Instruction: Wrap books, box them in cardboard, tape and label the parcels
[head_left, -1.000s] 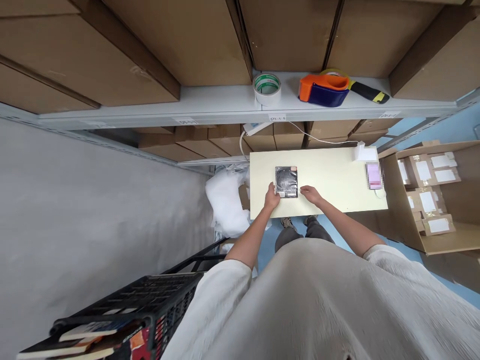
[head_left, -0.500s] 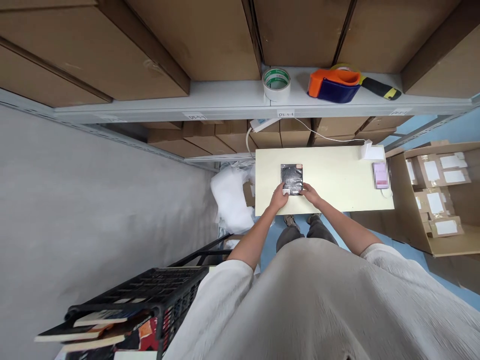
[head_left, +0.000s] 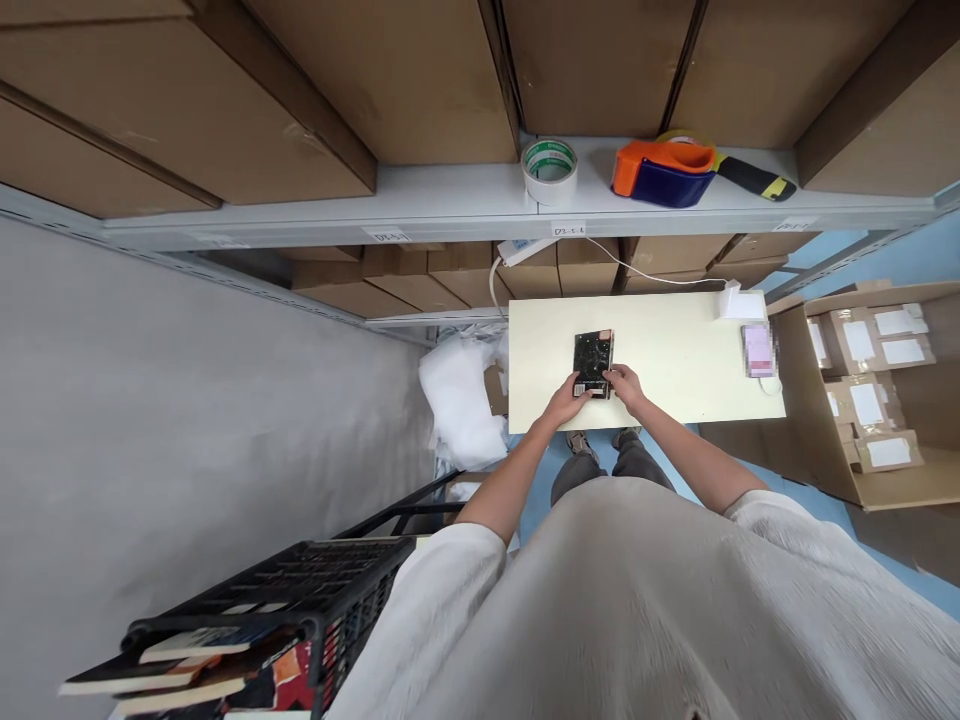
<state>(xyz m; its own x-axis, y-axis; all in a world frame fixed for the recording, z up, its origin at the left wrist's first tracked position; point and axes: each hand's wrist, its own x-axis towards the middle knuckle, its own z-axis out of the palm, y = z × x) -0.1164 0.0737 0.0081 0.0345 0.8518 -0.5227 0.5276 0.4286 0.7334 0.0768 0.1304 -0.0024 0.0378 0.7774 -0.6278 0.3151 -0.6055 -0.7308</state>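
Blk bk held nr front edge of desk, L hand & R hand fingers pinching opp. sides, prob. to steady it cover-up.

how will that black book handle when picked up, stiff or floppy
The black book is probably fairly stiff: it looks flat and straight-edged. It also looks thin, so likely light. Being rectangular, it should hardly roll.

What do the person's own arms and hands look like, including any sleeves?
The left hand and right hand wear no gloves. The forearms are uncovered, with no watch or bracelet visible. The sleeves are short, loose and off-white, without visible markings.
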